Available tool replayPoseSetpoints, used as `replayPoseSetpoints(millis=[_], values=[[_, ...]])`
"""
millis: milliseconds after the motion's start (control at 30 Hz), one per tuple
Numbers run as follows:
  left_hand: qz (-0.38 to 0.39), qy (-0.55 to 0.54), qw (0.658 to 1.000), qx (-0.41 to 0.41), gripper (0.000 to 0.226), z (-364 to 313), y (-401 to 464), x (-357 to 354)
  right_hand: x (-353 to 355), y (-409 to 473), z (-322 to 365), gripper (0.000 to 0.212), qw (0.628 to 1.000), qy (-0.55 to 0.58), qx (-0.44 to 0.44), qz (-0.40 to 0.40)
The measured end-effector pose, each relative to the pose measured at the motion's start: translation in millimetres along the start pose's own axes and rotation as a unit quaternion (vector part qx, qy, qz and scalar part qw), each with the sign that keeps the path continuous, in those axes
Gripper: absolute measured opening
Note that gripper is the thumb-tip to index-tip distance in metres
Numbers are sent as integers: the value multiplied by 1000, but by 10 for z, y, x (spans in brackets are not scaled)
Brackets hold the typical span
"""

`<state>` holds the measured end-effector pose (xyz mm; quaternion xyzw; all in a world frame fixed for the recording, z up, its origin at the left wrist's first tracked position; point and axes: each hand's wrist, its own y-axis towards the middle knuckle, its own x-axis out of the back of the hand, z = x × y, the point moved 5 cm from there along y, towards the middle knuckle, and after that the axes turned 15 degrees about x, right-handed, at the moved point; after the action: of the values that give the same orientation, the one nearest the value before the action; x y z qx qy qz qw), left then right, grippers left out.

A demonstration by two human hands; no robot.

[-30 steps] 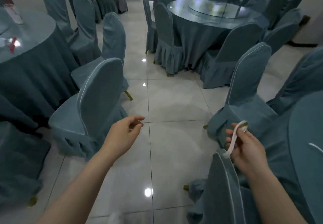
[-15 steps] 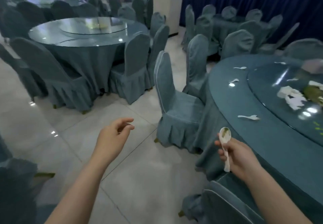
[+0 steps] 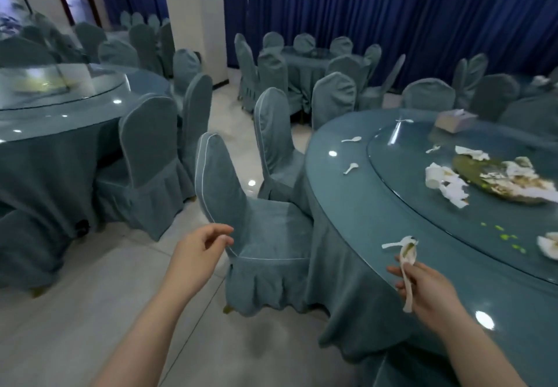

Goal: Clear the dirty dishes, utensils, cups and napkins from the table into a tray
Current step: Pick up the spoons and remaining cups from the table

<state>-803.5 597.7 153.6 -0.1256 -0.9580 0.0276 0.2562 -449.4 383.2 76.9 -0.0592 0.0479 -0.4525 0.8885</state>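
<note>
The held spoon (image 3: 407, 269) is a white plastic one with green residue in its bowl, handle pointing down. The right hand (image 3: 428, 290) has its fingers curled round the handle, above the near rim of the desk (image 3: 356, 205), at about 4 o'clock in the head view. Just beyond the spoon's bowl, a second spoon (image 3: 395, 244) lies on the desk edge; whether the 2 touch cannot be told.

Step in hand, as judged: gathering loose utensils. No tray is visible, so the carry destination is unknown. Good practice would be to keep the soiled bowl level, add the second spoon to the same grip, then work outward along the rim.

Further items, toward 1 and 2 o'clock: 2 more spoons (image 3: 350, 168) (image 3: 351, 139) near the rim, well apart from the hand; crumpled napkins (image 3: 447, 183) and a soiled plate (image 3: 507, 181) on the glass turntable (image 3: 422, 205); a tissue box (image 3: 454, 121) at the far side. Green scraps are scattered on the turntable at 3 o'clock.

The left hand (image 3: 199, 260) holds nothing, fingers loosely curled, over the floor at about 8 o'clock, near the back of a covered chair (image 3: 241, 223).

Clearance: that chair stands just beside the desk and narrows access to the rim. Open tiled floor (image 3: 90, 311) runs from 6 to 9 o'clock. The draped cloth hangs low at the desk edge, a likely snag for feet. Another desk (image 3: 60, 121) with chairs stands at 10 o'clock.
</note>
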Motion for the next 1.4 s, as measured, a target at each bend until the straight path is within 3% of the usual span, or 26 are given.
replayPoseSetpoints(millis=[233,433,767,933,1067,1200,1400], values=[[114,28,991,-62,19,-468,1245,-628,-158,565,-180,6,989,-109,-19,-96],[202,37,974,-98,21,-836,2220,-1124,-395,866,-168,12,939,-341,-7,-54],[346,78,927,-119,30,-1310,3106,-2597,-65,1596,-450,15,905,-373,-116,-170],[366,93,921,-92,28,-1494,3485,-3204,219,2166,-675,23,863,-440,-195,-151],[366,101,921,-84,26,-1706,3777,-3660,402,2532,-788,33,863,-409,-221,-200],[385,108,915,-55,24,-1769,3935,-4028,351,2637,-923,47,846,-437,-238,-190],[431,143,890,-38,21,-1786,4250,-4701,321,2752,-1038,34,824,-490,-232,-166]])
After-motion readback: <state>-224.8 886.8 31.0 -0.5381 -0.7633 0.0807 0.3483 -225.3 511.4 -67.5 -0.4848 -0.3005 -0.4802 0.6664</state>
